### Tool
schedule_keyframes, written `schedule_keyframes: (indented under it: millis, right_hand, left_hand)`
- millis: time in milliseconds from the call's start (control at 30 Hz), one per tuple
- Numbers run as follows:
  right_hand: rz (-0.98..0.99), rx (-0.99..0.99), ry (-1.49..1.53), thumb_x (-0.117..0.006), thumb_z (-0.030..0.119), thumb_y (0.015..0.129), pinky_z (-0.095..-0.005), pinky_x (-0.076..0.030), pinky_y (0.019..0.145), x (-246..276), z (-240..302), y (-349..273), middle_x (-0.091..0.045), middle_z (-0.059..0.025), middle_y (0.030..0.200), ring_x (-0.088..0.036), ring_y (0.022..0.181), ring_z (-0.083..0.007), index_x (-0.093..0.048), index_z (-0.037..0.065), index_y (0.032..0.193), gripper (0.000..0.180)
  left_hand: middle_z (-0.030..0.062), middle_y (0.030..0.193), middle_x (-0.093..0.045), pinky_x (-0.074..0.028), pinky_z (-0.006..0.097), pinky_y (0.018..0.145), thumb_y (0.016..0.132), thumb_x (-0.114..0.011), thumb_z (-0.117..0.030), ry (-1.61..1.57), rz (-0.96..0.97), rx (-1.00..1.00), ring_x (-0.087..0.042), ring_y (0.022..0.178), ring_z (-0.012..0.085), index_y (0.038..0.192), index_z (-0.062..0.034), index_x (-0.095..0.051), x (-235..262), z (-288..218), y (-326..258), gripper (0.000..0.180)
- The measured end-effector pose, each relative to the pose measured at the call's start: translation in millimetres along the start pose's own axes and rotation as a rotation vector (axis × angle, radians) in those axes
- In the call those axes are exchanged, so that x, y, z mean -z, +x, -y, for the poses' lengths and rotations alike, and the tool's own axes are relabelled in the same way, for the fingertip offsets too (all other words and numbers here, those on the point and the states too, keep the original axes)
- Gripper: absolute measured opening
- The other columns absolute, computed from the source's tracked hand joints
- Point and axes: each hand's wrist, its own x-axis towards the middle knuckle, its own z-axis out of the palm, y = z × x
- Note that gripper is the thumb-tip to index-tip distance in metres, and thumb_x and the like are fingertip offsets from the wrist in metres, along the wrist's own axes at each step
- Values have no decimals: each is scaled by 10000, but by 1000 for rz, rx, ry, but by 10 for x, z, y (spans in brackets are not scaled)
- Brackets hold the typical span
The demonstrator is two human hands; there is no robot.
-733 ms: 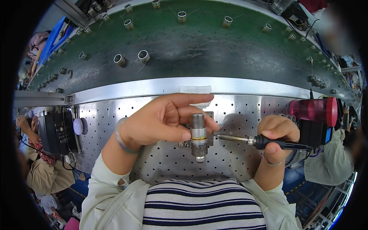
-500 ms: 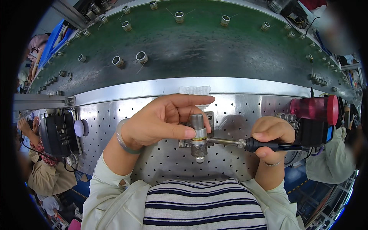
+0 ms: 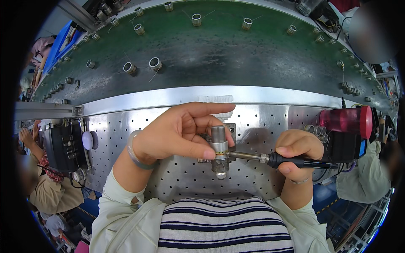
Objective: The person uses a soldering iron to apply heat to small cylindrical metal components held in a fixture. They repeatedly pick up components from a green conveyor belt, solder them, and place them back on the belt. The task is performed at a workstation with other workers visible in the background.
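Observation:
My left hand (image 3: 179,133) steadies a metal ring (image 3: 220,147) fitted round an upright grey metal post. The thumb presses its near left side, a fingertip shows at its right, and the index finger stretches out above it. A thin band with a yellowish-orange tint runs round the ring. From the right, my right hand (image 3: 301,145) grips the black handle of a soldering iron (image 3: 276,160). Its metal tip touches or nearly touches the band. Below the ring, the post ends in a shiny rounded knob. A dark metal block (image 3: 230,133) sits behind, mostly hidden by my fingers.
A green conveyor belt (image 3: 236,55) beyond the aluminium rail carries several metal rings with thin wires. Several more rings (image 3: 318,131) stand on the perforated metal bench (image 3: 177,181), beside a pink-red cylinder (image 3: 346,121). A black box (image 3: 63,145) stands left. Other people work at both sides.
My left thumb has shifted slightly lower on the ring. The soldering iron's tip stays at the band, and both hands otherwise keep almost the same place.

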Motion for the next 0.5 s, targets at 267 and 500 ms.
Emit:
schedule_keyframes:
  millis: [267,500]
  right_hand:
    - [-164,4,99,-775,5,674,-269,-458,548,-38,10,-35,-646,-143,729,-599,591,-199,-652,-64,849,224]
    - [-26,32,-64,-805,2,649,-270,-471,540,-42,39,32,-658,-137,719,-617,589,-200,-659,-52,838,245]
  left_hand:
    - [197,1024,-646,-531,201,742,694,-766,57,-13,15,25,-647,869,148,1417,48,-343,60,10,20,838]
    - [176,1003,-663,-533,194,715,684,-787,38,-12,26,28,-659,838,138,1404,37,-376,87,17,42,829]
